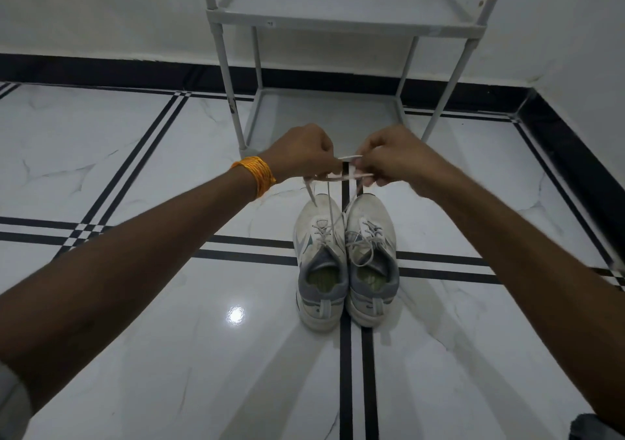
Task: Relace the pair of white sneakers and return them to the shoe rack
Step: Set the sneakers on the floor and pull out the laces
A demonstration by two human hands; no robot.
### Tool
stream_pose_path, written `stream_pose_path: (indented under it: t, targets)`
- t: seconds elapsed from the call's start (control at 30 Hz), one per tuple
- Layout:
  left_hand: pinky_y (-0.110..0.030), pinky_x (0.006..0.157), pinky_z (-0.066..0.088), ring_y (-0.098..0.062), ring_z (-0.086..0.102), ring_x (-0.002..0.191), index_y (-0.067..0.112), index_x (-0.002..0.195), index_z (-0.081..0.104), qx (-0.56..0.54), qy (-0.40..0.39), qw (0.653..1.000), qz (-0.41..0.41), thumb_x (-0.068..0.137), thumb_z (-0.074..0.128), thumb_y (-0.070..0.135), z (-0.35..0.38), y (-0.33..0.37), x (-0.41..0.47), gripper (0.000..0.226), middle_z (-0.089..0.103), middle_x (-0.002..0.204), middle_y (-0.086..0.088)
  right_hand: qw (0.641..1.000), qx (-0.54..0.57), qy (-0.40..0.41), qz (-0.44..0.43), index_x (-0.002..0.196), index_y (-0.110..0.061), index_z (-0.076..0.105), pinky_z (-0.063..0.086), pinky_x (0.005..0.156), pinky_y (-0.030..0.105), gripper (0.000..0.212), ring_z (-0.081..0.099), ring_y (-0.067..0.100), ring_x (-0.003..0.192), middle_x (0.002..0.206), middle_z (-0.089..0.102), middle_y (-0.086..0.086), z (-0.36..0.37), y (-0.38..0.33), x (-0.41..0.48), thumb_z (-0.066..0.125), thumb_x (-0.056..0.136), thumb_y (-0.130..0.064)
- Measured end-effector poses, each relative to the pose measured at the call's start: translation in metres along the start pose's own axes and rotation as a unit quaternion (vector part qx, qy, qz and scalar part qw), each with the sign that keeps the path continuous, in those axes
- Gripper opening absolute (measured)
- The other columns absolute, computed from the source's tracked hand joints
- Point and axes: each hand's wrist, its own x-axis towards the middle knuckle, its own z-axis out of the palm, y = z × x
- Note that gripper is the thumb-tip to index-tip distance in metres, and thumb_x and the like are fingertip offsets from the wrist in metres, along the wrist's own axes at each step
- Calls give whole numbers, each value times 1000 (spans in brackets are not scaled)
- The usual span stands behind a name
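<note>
- two bare forearms reach in from the lower corners of the frame; the left one wears an orange thread band [258, 178] at the wrist.
- the pair of white sneakers stands side by side, touching, just right of centre on the glossy tiled floor [135, 155], heels toward the camera: the left sneaker [319, 263] and the right sneaker [372, 257].
- the right sneaker looks laced, with a loose loop lying over its tongue; the left one has lace only through its lower eyelets, so its lacing looks unfinished.
- above the toes, the left hand [304, 152] and right hand [392, 158] are both closed in a pinch on the white shoelace [329, 216], which rises from the left sneaker and spans flat between the fingers.
- the lace is soft, limp and light; it is best held near its stiff tips for threading.
- the sneakers look light and flexible; the heel collars would give a firm hold for carrying.
- the grey shoe rack [345, 18] stands at the top centre against the wall, both visible shelves bare.
</note>
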Motion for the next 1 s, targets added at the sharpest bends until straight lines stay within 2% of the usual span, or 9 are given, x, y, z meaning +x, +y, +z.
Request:
stream_pose_path:
  t: [0.17,0.3,0.37,0.43,0.5,0.6,0.7,0.83,1.0]
  targets:
    - [-19,48,40,-9,60,58,10,87,67,-73,-64,994,-45,75,81,18,-17,-15,-3,20,69,71,-1,991,135,1,6,91,-4,67,44,51,20,12,58,12,58,74,68,6,-34,-19,-14,56,91,-10]
    - [-22,60,43,-12,57,75,10,106,68,-163,-101,980,-51,71,84,15,-20,-13,-6,38,70,86,-4,956,279,-16,-91,93,-8,65,49,57,18,13,58,8,63,73,62,0,-46,-44,-25,52,93,-10]
    - [-22,59,43,-10,56,71,14,103,69,-177,-111,978,-28,68,86,16,-14,-9,-8,38,70,79,4,943,308,-23,-127,99,-6,66,54,63,19,14,62,10,68,76,67,1,-38,-56,-21,53,96,-8]
    - [-20,53,46,-9,59,65,13,99,67,-181,-82,980,3,67,86,12,-3,-5,-9,37,71,77,3,928,347,-18,-136,104,0,65,58,69,21,15,68,12,73,81,72,5,-23,-63,-14,54,96,-4]
    - [-27,54,52,-14,65,65,8,95,64,-115,25,990,73,69,80,3,11,-5,-10,31,71,79,-4,908,399,-5,-128,109,4,63,60,77,25,17,71,15,80,88,72,10,-10,-64,-3,53,96,-1]
    - [-41,57,55,-24,62,61,8,100,51,76,232,954,173,76,66,0,26,-11,-12,29,65,73,-7,879,463,44,-104,112,7,61,60,85,29,19,71,17,86,96,69,15,-5,-56,12,51,96,2]
    - [-36,51,55,-26,62,56,6,108,46,134,292,917,235,85,65,6,28,-19,-19,30,65,74,-11,855,508,83,-61,108,6,62,59,87,30,16,69,20,90,99,68,17,-2,-41,27,50,96,3]
    - [-32,49,49,-22,55,52,5,89,57,195,277,888,312,91,66,22,31,-30,-23,19,63,69,-10,838,533,97,61,103,7,61,62,73,25,12,67,23,90,102,65,20,18,-6,46,53,95,5]
    - [-29,58,50,-20,63,62,10,84,76,127,158,966,160,87,67,30,23,-25,-14,22,73,73,-8,860,472,6,194,107,7,54,63,63,28,12,66,27,86,110,55,25,40,36,50,50,95,5]
